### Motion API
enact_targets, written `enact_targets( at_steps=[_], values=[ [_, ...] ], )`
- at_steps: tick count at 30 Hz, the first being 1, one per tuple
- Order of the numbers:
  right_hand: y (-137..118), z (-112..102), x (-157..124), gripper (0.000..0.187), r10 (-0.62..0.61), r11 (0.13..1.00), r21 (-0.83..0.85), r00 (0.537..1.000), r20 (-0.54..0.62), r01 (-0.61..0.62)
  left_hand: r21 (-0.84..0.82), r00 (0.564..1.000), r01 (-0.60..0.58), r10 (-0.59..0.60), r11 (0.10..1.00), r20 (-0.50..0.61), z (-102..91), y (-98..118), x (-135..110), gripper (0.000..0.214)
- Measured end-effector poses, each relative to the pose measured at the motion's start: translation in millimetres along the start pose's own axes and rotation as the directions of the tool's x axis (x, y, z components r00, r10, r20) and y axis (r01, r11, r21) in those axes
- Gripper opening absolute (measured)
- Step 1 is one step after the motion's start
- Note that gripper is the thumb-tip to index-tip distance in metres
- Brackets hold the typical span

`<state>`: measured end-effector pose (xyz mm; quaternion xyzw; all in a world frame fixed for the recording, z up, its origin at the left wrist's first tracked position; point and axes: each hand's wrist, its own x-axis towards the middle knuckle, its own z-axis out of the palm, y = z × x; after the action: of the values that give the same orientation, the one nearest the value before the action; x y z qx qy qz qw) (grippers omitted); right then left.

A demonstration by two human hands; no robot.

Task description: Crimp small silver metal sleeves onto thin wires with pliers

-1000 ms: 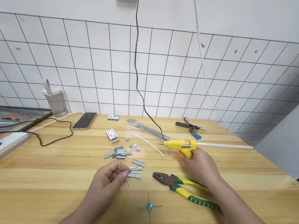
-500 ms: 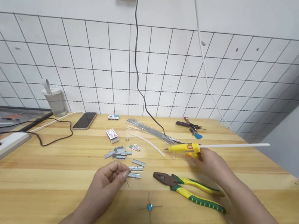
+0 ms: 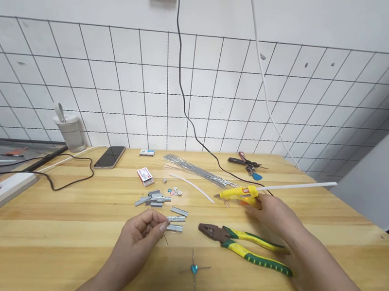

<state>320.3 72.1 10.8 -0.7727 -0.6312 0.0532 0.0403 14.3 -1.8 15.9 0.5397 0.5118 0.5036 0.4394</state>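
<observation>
Glue gun [image 3: 240, 193] shifted rightward, jutting left from right grip [image 3: 274, 214].

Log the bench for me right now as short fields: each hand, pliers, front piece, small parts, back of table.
left hand: pinching a thin wire
right hand: gripping the yellow glue gun, nozzle toward the left
pliers: lying on the table, green-and-yellow handles
front piece: blue gem on crossed wires
small parts: metal strips, matchbox-like box
back of table: phone, wire bundle
</observation>
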Motion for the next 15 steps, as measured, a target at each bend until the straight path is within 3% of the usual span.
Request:
enact_targets(
  at_steps=[5,7,9,12,15],
  values=[
    [-17.5,-27.7,-33.2,0.011,0.039,0.993,-0.109,0.999,0.014,-0.037,-0.025,1.000,0.010,-0.010,1.000,0.001,-0.9,-0.7,1.5,0.022],
    [-38.3,-41.2,-46.8,0.012,-0.050,0.991,-0.121,0.998,0.022,0.053,-0.047,1.000,0.019,-0.018,0.999,0.019,-1.6,-2.5,2.9,0.022],
    [-66.7,-49.1,-49.7,0.021,-0.261,0.947,-0.174,0.963,0.072,0.270,-0.067,0.999,0.028,-0.025,0.997,0.046,-1.8,-5.5,4.0,0.022],
    [-112.4,-43.3,-27.9,0.018,-0.337,0.911,-0.213,0.935,0.107,0.353,-0.090,0.999,0.021,-0.017,0.996,0.048,-1.0,-9.7,3.8,0.023],
    [-147.2,-21.4,11.1,0.030,-0.344,0.899,-0.229,0.926,0.157,0.373,-0.091,0.999,-0.004,0.009,0.996,0.054,-0.4,-11.2,2.4,0.023]
  ],
)
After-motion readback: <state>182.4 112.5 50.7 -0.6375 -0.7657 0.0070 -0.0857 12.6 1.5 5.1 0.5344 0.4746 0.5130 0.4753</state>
